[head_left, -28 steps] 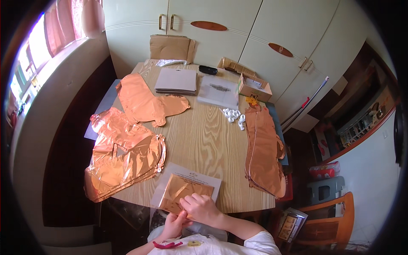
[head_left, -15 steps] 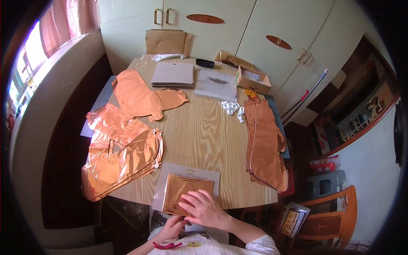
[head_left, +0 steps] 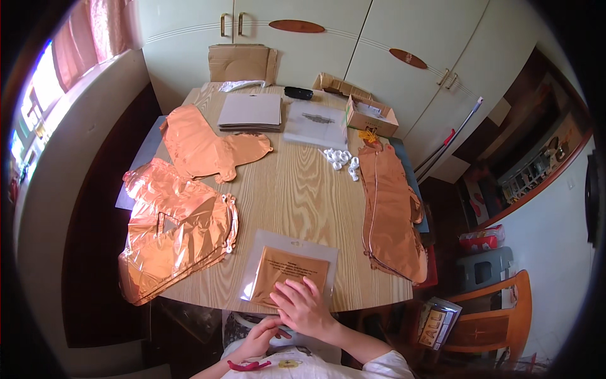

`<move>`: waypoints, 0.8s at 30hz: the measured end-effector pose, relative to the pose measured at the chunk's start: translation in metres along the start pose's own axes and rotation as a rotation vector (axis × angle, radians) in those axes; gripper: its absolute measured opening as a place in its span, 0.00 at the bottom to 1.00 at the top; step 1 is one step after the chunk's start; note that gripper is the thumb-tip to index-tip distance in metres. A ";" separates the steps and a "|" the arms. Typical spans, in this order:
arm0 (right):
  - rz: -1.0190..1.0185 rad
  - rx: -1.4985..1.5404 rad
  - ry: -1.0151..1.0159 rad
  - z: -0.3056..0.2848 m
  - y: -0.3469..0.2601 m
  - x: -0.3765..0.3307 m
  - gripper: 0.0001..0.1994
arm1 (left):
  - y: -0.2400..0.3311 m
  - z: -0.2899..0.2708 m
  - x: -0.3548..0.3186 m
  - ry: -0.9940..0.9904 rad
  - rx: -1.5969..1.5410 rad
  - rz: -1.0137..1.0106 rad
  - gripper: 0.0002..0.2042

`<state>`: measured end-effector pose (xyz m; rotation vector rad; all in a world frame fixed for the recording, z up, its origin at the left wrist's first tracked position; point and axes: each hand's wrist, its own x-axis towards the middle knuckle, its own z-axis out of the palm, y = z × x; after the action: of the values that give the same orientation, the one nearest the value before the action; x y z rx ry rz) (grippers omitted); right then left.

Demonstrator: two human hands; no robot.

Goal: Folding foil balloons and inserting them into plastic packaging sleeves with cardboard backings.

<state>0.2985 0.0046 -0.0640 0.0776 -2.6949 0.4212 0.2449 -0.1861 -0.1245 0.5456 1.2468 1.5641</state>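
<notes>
While the near middle of the bench point(head_left: 303, 196) is taken up by a clear pouch point(head_left: 293, 265), the head view shows its near part being covered by the right hand point(head_left: 304, 309). A folded copper sheet point(head_left: 268, 278) is enclosed in the pouch. The right grip is laid palm down with the fingers loosely spread, and nothing is seen to be clasped by it. The left hand point(head_left: 262, 336) is held just off the near edge, beside the right wrist; its fingers are curled, and whether anything is gripped there cannot be told.

The near left is filled by a creased foil pile point(head_left: 180, 240), by which the bench edge is overhung. Beyond it, and met by it, a smoother foil shape point(head_left: 208, 145) is spread. The right side is occupied by a long foil stack point(head_left: 392, 221), with white rolls point(head_left: 338, 158) clustered just left of its far end. Farther back, a card stack point(head_left: 250, 108), clear bags point(head_left: 315, 123), a black case point(head_left: 298, 93) and an open carton point(head_left: 372, 117) are set side by side, and flattened cardboard point(head_left: 243, 62) is stood at the far left edge. To the near right, off the bench, a clear packet point(head_left: 437, 323) is seen against a wooden chair point(head_left: 505, 316).
</notes>
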 end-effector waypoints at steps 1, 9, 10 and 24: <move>0.015 -0.009 0.015 0.000 0.001 0.000 0.22 | 0.003 0.002 0.000 -0.006 -0.006 0.002 0.19; 0.111 -0.097 -0.072 -0.011 0.014 -0.001 0.29 | 0.032 0.017 0.006 -0.018 -0.051 -0.062 0.17; 0.121 -0.093 -0.083 -0.014 0.017 -0.002 0.30 | 0.037 0.017 0.004 -0.024 0.016 -0.076 0.17; -0.151 -0.121 -0.019 -0.027 0.049 -0.019 0.16 | 0.115 -0.028 0.050 0.051 1.697 0.791 0.19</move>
<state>0.3202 0.0596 -0.0623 0.2494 -2.7033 0.2129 0.1543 -0.1472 -0.0428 2.2356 2.3934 0.6198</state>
